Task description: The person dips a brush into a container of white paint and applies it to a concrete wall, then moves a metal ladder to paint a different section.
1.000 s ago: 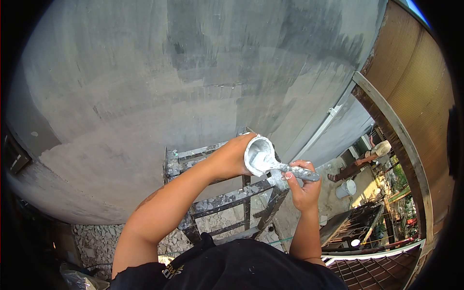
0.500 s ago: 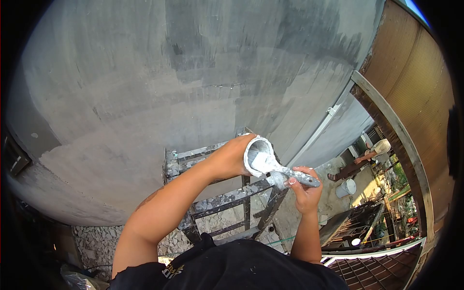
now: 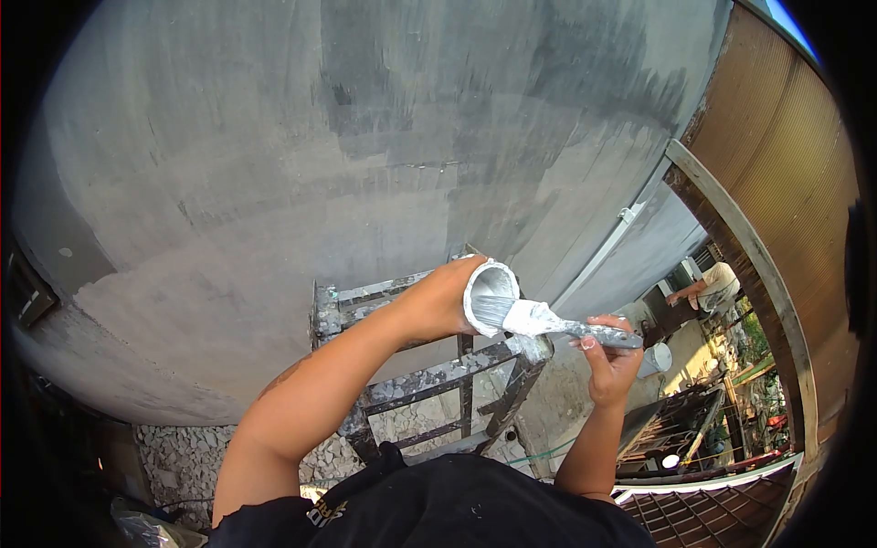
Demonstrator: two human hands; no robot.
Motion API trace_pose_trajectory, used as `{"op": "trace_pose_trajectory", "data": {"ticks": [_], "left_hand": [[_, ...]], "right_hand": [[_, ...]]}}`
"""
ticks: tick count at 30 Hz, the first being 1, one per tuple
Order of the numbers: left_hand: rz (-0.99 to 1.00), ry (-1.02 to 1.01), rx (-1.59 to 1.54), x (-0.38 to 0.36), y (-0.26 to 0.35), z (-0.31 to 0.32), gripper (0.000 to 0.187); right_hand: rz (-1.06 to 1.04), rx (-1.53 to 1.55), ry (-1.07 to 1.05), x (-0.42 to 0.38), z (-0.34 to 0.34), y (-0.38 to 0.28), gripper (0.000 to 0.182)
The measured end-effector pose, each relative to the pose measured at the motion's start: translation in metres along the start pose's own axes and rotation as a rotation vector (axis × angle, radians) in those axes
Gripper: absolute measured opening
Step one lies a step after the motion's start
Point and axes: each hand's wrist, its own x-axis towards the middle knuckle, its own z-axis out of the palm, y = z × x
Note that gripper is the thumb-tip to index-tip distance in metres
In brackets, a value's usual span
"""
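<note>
The person's two hands are apart, each with something in its grip. The left hand is wrapped round the side of a white-smeared cup, its fingers mostly hidden behind it, the mouth tipped back towards the wearer. The right hand pinches the grey, spattered handle of a paintbrush, thumb below and fingers curled over the top. Between the hands, the brush lies nearly level, its bristles inside the cup's mouth and its neck, thick with white, just outside the rim. I can't tell how hard the bristles press on the inner wall.

Right below the hands stands a dark, paint-splashed frame. Ahead of them rises a grey wall, patchy with darker strokes. Just past the right hand, partly hidden by it, sits a pale bucket, and beyond that another person bends forward. Broken rubble lies lower down, to the left hand's side.
</note>
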Motion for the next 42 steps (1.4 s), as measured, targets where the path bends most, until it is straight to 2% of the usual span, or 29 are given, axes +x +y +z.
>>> {"op": "trace_pose_trajectory", "data": {"ticks": [2,8,15,17,21,23,32,35,42], "left_hand": [[0.007,0.004,-0.003,0.0,-0.003,0.001,0.084],[0.022,0.015,-0.014,0.0,-0.002,0.001,0.083],[-0.032,0.006,-0.007,0.001,-0.003,0.002,0.083],[-0.035,0.007,-0.011,0.0,-0.002,0.001,0.081],[-0.026,0.01,-0.012,-0.001,-0.003,0.001,0.079],[-0.053,0.025,-0.038,-0.001,0.002,-0.001,0.076],[-0.028,0.043,-0.043,-0.001,-0.004,0.0,0.073],[-0.043,0.039,-0.059,0.0,-0.002,-0.001,0.072],[0.014,0.055,-0.035,0.0,-0.007,0.0,0.078]], "right_hand": [[0.105,0.091,0.082,-0.001,0.004,-0.011,0.024],[0.018,0.06,0.083,-0.004,-0.014,-0.005,0.027],[0.003,0.061,0.118,-0.008,-0.026,-0.009,0.03],[0.051,0.179,0.13,-0.008,-0.027,-0.017,0.024],[0.051,0.186,0.141,-0.009,-0.035,-0.01,0.025],[-0.108,0.138,0.19,-0.01,-0.038,0.002,0.031],[-0.127,0.315,0.341,-0.003,-0.012,-0.006,0.025],[-0.181,0.249,0.241,-0.004,-0.014,0.002,0.024],[-0.115,0.123,0.214,-0.017,-0.004,0.006,0.028]]}}
